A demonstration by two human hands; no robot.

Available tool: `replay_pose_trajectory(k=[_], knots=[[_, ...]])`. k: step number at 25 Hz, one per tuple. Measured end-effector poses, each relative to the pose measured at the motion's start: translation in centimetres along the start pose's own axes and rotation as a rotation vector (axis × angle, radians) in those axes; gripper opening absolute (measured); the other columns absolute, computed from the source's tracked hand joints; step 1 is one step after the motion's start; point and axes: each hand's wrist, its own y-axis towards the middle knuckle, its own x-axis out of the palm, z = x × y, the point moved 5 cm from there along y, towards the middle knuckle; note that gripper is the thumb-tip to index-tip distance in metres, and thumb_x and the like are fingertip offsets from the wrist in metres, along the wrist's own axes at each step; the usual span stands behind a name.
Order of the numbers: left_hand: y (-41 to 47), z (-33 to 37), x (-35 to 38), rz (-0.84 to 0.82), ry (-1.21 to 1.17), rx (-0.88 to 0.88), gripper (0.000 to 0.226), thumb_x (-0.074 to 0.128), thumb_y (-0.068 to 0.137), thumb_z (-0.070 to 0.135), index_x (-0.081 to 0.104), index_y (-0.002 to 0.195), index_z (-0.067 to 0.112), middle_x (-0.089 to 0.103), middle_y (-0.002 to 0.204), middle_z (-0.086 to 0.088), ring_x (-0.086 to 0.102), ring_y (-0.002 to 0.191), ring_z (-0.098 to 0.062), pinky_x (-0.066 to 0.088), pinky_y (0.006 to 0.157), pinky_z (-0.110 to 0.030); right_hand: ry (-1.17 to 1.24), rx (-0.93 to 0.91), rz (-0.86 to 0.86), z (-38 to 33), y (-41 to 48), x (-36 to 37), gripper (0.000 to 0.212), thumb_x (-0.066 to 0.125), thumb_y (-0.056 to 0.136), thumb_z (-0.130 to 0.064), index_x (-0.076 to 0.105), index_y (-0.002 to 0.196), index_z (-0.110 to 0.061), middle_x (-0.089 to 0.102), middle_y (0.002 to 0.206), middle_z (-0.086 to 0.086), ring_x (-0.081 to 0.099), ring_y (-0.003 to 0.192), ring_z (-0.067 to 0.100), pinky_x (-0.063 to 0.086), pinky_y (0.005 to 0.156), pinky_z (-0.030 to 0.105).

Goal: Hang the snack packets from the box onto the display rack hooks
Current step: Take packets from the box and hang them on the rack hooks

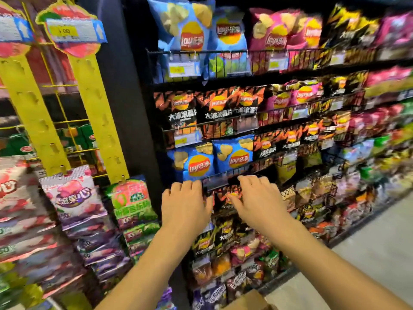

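My left hand (185, 204) and my right hand (257, 198) reach forward side by side, palms down and fingers fairly straight, at the wire rail (215, 183) of a chip shelf. A black and orange chip packet (225, 198) shows between the two thumbs, which lie against it; I cannot tell whether either hand holds it. A corner of the cardboard box (245, 300) shows at the bottom. To the left hang two yellow display strips (96, 108) with small hooks. Pink and purple packets (73, 193) and green packets (131, 198) hang from their lower part.
Black wire shelves (290, 52) full of chip bags run along the right, with blue bags (196, 166) just above my hands. A dark pillar (125, 97) separates the shelves from the strips. Grey floor (368, 242) lies at the lower right.
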Motion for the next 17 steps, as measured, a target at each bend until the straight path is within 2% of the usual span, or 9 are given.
replay_pose_trajectory(k=[7, 11, 17], knots=[[2.3, 7.4, 4.6, -0.118, 0.011, -0.016, 0.055, 0.041, 0.103, 0.059, 0.052, 0.141, 0.022, 0.06, 0.138, 0.0, 0.052, 0.131, -0.028, 0.043, 0.104, -0.043, 0.007, 0.02, -0.079, 8.1, 1.3, 3.4, 0.059, 0.038, 0.1, -0.057, 0.044, 0.141, -0.015, 0.054, 0.136, 0.005, 0.05, 0.123, 0.03, 0.046, 0.098, 0.044], [4.4, 8.0, 7.4, -0.161, 0.013, -0.026, 0.054, 0.042, 0.103, 0.058, 0.053, 0.141, 0.021, 0.061, 0.138, -0.001, 0.053, 0.131, -0.03, 0.043, 0.103, -0.044, 0.012, 0.016, -0.123, 9.3, 3.0, 6.2, 0.056, 0.041, 0.099, -0.055, 0.047, 0.136, -0.014, 0.058, 0.131, 0.006, 0.052, 0.12, 0.031, 0.048, 0.095, 0.044], [9.1, 7.9, 11.8, -0.18, -0.015, -0.026, 0.055, 0.041, 0.103, 0.058, 0.051, 0.142, 0.021, 0.061, 0.139, -0.001, 0.053, 0.128, -0.028, 0.042, 0.103, -0.042, -0.009, 0.022, -0.175, 10.3, 6.9, 9.9, 0.055, 0.043, 0.099, -0.054, 0.046, 0.138, -0.015, 0.056, 0.133, 0.007, 0.05, 0.121, 0.032, 0.046, 0.097, 0.045]])
